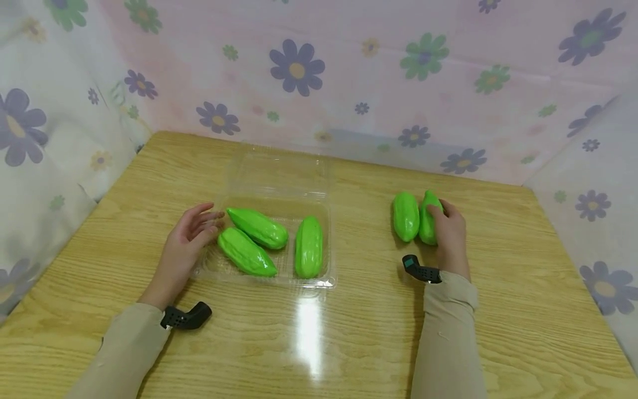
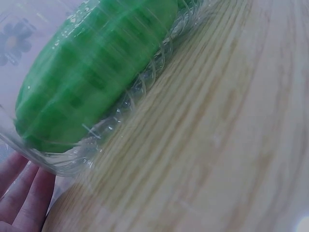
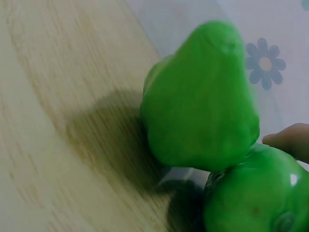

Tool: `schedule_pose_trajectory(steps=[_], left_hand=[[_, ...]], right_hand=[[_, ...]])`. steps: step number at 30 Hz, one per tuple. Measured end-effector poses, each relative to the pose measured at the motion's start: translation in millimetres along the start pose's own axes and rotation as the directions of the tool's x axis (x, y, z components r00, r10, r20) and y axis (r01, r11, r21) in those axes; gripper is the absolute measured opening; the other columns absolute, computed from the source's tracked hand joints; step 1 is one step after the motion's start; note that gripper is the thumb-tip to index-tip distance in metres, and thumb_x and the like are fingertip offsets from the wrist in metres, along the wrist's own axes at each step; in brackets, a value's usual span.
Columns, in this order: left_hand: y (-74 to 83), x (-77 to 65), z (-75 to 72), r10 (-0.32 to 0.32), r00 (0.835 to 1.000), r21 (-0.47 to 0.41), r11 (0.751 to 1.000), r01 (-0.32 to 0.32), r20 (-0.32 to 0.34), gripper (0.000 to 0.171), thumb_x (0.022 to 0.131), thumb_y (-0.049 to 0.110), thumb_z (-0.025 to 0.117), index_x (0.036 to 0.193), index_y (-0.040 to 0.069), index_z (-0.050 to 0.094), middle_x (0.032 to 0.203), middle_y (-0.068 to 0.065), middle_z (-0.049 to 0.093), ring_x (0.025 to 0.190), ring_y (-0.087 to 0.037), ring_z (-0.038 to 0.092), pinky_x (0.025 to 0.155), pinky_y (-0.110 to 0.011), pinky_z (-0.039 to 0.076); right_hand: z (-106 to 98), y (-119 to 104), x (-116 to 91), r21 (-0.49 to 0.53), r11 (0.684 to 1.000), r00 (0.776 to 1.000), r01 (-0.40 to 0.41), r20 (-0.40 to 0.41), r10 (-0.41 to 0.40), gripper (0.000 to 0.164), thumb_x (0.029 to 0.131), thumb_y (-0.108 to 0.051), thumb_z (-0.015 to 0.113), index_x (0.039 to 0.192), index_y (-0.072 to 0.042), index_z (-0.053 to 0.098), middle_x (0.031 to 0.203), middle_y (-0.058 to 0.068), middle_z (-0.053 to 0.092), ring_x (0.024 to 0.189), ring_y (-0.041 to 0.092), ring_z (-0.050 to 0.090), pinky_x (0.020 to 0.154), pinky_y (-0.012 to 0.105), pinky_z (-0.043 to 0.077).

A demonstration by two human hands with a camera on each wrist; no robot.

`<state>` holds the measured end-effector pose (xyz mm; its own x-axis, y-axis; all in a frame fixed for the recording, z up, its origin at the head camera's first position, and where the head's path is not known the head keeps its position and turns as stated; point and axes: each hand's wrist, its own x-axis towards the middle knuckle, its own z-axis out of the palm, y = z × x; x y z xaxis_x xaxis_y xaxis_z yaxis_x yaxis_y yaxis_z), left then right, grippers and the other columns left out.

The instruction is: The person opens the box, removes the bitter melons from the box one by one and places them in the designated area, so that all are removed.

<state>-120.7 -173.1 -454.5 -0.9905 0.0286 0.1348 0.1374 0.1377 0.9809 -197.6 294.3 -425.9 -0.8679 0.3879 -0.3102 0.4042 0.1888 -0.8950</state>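
My right hand grips a glossy bright green gourd on the right of the table, its thumb on the near side. Just left of that, a second green gourd lies close beside it; the right wrist view shows the two touching. My left hand is at the left side of a clear plastic clamshell box, fingers loosely bent and holding nothing. Inside the box are three ridged green gourds: two slanted ones in the left part and an upright-lying one in the right part.
The box's clear lid lies folded back toward the rear. A wooden table carries everything, with flower-print cloth behind and at both sides. Each wrist wears a black camera mount.
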Motion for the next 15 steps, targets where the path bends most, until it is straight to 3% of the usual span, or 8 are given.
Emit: schedule_pose_trajectory(steps=[15], left_hand=[[-1.5, 0.6, 1.9, 0.009, 1.0, 0.001, 1.0, -0.009, -0.006, 0.045, 0.093, 0.015, 0.049, 0.134, 0.007, 0.034, 0.127, -0.015, 0.046, 0.114, -0.021, 0.046, 0.088, -0.014, 0.04]], right_hand=[[1.7, 0.6, 1.3, -0.04, 0.999, 0.999, 0.013, -0.039, -0.015, 0.062, 0.09, -0.04, 0.047, 0.142, -0.015, 0.024, 0.145, 0.006, 0.022, 0.125, 0.021, 0.026, 0.103, 0.035, 0.026]])
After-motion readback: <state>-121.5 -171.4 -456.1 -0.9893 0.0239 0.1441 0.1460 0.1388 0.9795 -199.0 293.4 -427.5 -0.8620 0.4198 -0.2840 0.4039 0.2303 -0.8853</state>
